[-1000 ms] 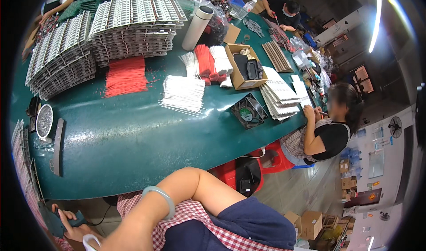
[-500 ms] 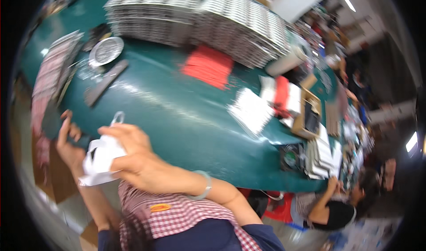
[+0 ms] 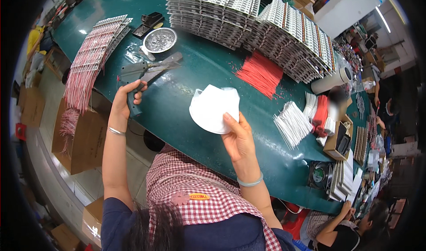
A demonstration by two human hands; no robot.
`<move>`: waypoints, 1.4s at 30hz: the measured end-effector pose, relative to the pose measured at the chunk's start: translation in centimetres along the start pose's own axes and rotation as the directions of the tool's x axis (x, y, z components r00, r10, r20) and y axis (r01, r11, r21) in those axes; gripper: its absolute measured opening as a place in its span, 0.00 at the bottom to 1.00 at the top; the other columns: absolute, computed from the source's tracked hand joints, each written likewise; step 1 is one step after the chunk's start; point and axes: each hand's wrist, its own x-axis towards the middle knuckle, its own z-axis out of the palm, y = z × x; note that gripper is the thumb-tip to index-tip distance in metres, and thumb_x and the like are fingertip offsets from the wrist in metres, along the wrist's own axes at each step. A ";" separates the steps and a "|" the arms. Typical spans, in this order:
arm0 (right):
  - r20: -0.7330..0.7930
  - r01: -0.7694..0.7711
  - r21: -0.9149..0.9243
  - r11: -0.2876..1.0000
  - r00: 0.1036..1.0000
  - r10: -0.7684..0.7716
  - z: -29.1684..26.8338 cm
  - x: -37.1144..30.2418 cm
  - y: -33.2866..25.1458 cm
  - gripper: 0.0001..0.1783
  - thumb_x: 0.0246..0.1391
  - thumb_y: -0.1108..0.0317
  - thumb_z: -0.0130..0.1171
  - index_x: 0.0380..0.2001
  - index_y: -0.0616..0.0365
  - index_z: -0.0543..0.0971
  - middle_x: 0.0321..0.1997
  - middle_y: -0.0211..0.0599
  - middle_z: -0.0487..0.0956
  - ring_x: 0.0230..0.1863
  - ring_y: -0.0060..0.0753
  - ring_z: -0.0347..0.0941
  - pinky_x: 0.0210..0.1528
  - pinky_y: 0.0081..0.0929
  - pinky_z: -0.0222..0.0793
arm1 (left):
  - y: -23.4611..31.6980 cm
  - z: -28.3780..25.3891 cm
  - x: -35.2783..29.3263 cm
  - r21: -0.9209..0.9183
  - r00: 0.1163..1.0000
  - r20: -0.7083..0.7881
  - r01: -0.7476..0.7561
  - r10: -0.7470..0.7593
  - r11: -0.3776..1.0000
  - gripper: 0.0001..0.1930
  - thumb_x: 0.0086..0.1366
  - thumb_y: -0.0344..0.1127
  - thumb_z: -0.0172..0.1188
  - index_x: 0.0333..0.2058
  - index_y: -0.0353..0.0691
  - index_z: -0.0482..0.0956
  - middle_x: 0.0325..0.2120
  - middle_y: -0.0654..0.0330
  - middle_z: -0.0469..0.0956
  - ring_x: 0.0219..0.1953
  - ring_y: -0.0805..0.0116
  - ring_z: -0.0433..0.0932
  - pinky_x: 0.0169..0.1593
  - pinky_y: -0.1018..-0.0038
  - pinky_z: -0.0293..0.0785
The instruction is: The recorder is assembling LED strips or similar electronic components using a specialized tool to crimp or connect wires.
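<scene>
My left hand [image 3: 126,95] is wrapped round the grip of a dark grey pistol-shaped tool [image 3: 132,69]. The tool's thin tip points right, over a flat grey blade-like piece [image 3: 165,66] on the table. In my right hand [image 3: 241,140] is a white cup-shaped face mask [image 3: 212,109], pinched at its lower right edge between thumb and fingers. It is held up over the green table [image 3: 195,66], its rounded rim toward me.
A metal bowl [image 3: 159,40] stands beyond the tool. Racks of red-and-white wires [image 3: 91,62] overhang the left table edge. Stacked white racks [image 3: 213,11], red wires [image 3: 260,73] and white wires [image 3: 293,124] lie further right. Another person [image 3: 341,229] sits at the lower right.
My right hand has carried the mask away from my left hand, to the right over the table. My left hand still holds the tool. The whole view has shifted.
</scene>
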 end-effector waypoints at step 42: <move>0.362 0.314 -0.680 0.663 0.930 -0.069 2.8 -5.1 4.4 0.37 0.50 0.80 0.62 0.63 0.58 0.61 0.41 0.43 0.80 0.43 0.28 0.78 0.41 0.22 0.75 | -8.8 6.0 -13.6 -0.068 0.871 0.460 0.227 -0.172 0.971 0.20 0.61 0.33 0.63 0.48 0.27 0.72 0.30 0.56 0.79 0.21 0.74 0.77 0.19 0.82 0.74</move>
